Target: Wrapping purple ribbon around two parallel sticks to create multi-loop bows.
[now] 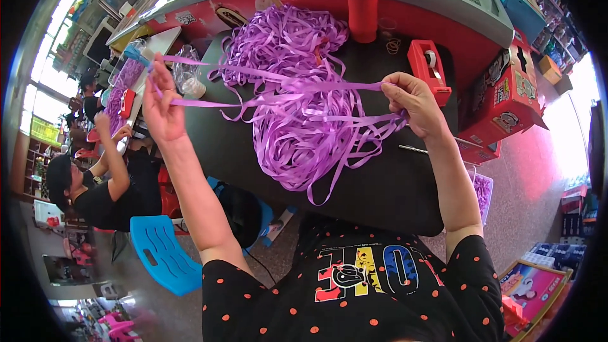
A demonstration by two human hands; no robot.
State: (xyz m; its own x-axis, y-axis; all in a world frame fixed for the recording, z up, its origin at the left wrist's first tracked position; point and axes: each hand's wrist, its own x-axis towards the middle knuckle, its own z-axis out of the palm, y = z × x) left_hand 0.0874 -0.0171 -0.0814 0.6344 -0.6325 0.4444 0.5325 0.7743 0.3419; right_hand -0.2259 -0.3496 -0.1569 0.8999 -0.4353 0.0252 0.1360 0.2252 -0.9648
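Strands of purple ribbon [240,98] stretch nearly level between my two hands. At the left, my left hand [164,104] is raised, its fingers lightly curled, with the ribbon looped about them. My right hand [413,104] pinches the other end of the strands between thumb and fingers, while more loops hang below it. Under the strands a large tangled ribbon heap [304,152] covers the middle of the dark table [405,196], and its far part reaches the red counter wall.
Behind the heap stands a red tumbler [363,12]. A red tape dispenser [427,69] sits beyond my right hand, near a thin metallic stick [413,149]. A clear plastic bag [185,66] lies at the left. A co-worker [95,183] sits beyond a blue chair [164,253].
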